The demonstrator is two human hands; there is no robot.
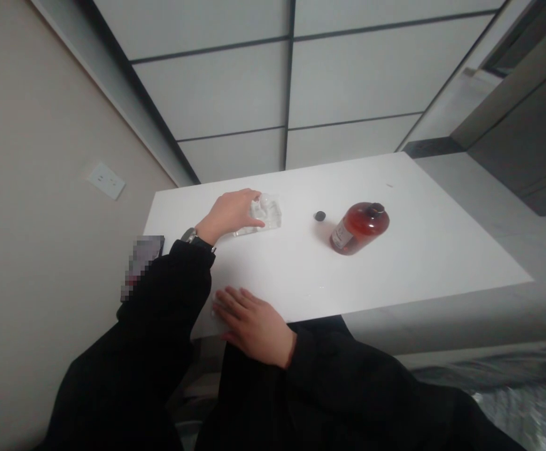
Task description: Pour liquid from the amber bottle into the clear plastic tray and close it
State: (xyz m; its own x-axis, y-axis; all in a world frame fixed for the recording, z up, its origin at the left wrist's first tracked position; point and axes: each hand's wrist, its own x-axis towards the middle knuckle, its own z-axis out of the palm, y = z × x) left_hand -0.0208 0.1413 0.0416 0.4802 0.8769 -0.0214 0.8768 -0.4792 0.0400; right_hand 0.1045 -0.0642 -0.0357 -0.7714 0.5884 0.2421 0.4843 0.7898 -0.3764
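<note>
My left hand (233, 212), with a watch on its wrist, reaches across the white table. Its thumb and fingers are closed around the left side of a clear glass block-like piece (271, 212); I cannot tell its exact kind. My right hand (258, 326) lies flat by the table's near edge, its fingers stretched out and pointing left. A small whitish bit shows at those fingertips, too unclear to name. Right of the glass piece is a small black cap (320, 216). Beside the cap stands an amber bottle (357, 230) with a pale label and a dark neck.
The white table (395, 275) fills the middle of the view. A phone-like object (144, 263), blurred out, is at its left edge. On the left wall is a socket plate (107, 181). Pale cabinet doors (216, 94) rise behind the table.
</note>
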